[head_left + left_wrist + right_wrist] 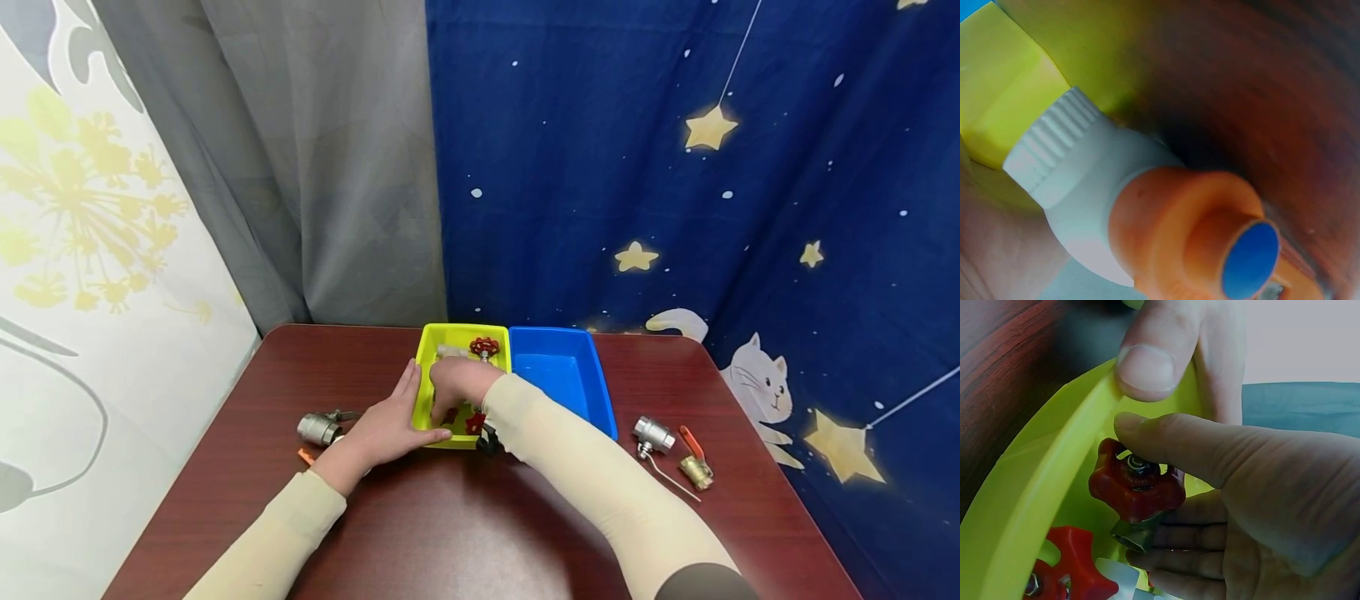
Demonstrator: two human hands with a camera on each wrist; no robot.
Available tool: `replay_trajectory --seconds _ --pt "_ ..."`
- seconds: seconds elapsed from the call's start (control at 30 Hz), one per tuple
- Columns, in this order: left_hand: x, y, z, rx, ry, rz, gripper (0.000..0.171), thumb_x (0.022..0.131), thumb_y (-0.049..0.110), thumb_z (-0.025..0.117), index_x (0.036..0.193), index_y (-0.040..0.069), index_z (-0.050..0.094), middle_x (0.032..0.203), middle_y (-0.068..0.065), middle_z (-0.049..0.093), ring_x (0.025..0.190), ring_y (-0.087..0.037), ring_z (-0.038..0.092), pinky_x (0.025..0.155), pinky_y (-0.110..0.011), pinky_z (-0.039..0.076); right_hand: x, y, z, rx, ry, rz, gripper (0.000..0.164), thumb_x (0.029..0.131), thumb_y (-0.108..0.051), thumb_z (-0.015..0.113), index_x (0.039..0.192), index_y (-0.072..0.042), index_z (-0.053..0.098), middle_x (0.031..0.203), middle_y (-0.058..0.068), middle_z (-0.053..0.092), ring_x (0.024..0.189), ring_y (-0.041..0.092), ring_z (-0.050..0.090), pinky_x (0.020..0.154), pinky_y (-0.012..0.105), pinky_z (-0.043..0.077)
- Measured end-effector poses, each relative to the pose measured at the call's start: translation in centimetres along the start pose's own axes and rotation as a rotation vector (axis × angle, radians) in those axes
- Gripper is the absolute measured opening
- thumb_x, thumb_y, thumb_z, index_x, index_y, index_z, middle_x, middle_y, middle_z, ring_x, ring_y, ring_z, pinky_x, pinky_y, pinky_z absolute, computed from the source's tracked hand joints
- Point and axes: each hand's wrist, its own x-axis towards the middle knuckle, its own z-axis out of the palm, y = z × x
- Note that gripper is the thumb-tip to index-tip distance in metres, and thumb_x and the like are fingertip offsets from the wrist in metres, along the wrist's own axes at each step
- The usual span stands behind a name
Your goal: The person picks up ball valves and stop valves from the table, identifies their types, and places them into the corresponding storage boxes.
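My right hand (461, 383) reaches down into the yellow bin (426, 346). It holds a gate valve (1138, 490), thumb on the red handwheel and fingers along the metal body. Beside that valve in the bin lies another red handwheel (1079, 565). Toward the bin's back sit a third red-wheeled valve (484, 346) and a pale plastic piece (453, 352). My left hand (386, 427) rests at the bin's front left corner, its fingers straight along the side and its thumb (1147, 365) on the rim. Below the left wrist lies a white plastic valve (1097, 169) with an orange handle (1179, 219).
A blue bin (551, 379) stands against the yellow one's right side. At the right of the table (450, 525) lie a steel ball valve (654, 435) with a lever and a brass valve (697, 472) with a red handle. Another steel valve (319, 429) lies on the left.
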Motion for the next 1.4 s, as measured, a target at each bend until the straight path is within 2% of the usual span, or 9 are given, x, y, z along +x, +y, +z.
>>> replay_trajectory --seconds 0.2,0.4,0.5,0.77,1.03,1.4 --pt "0.1 0.0 0.1 0.003 0.004 0.001 0.137 0.089 0.082 0.074 0.178 0.009 -0.001 0.186 -0.002 -0.008 0.098 -0.027 0.075 0.091 -0.049 0.061 0.0 0.0 0.0 0.013 -0.039 0.005 0.047 0.081 -0.039 0.098 0.113 -0.011 0.078 0.089 0.001 0.074 0.082 0.017 0.069 0.080 0.035 0.060" --pt "0.2 0.0 0.1 0.023 0.008 -0.003 0.138 0.088 0.083 0.074 0.178 0.008 0.000 0.186 -0.002 -0.008 0.096 -0.027 0.076 0.089 -0.048 0.061 0.1 0.1 0.1 -0.042 -0.083 -0.037 0.034 0.085 -0.035 0.094 0.101 -0.011 0.076 0.086 -0.001 0.072 0.080 0.017 0.065 0.078 0.036 0.056" --pt "0.2 0.1 0.1 0.018 0.008 -0.006 0.139 0.088 0.083 0.075 0.178 0.009 -0.001 0.186 -0.001 -0.009 0.092 -0.025 0.076 0.087 -0.047 0.062 0.3 0.2 0.2 -0.037 -0.095 -0.043 0.031 0.086 -0.034 0.093 0.099 -0.012 0.075 0.086 -0.001 0.072 0.079 0.016 0.065 0.078 0.036 0.055" --pt "0.1 0.3 0.0 0.006 0.004 -0.010 0.135 0.091 0.076 0.078 0.178 0.009 -0.001 0.186 0.000 -0.009 0.093 -0.026 0.075 0.087 -0.048 0.061 0.7 0.6 0.3 -0.019 -0.125 -0.051 0.031 0.088 -0.037 0.092 0.102 -0.014 0.077 0.087 -0.002 0.075 0.079 0.015 0.068 0.082 0.037 0.057" --pt "0.1 0.1 0.0 0.023 0.003 -0.004 0.137 0.089 0.082 0.074 0.178 0.008 0.000 0.186 -0.001 -0.009 0.095 -0.026 0.075 0.087 -0.048 0.061 0.9 0.7 0.5 -0.043 -0.110 -0.070 0.037 0.088 -0.041 0.094 0.107 -0.013 0.077 0.087 -0.003 0.075 0.079 0.016 0.066 0.082 0.038 0.055" --pt "0.0 0.2 0.0 0.021 0.006 -0.002 0.137 0.089 0.081 0.075 0.178 0.008 0.000 0.186 -0.002 -0.009 0.099 -0.028 0.076 0.090 -0.049 0.061 0.9 0.9 0.6 -0.045 -0.103 -0.075 0.039 0.089 -0.044 0.092 0.108 -0.013 0.078 0.085 -0.003 0.074 0.079 0.015 0.063 0.080 0.037 0.053"
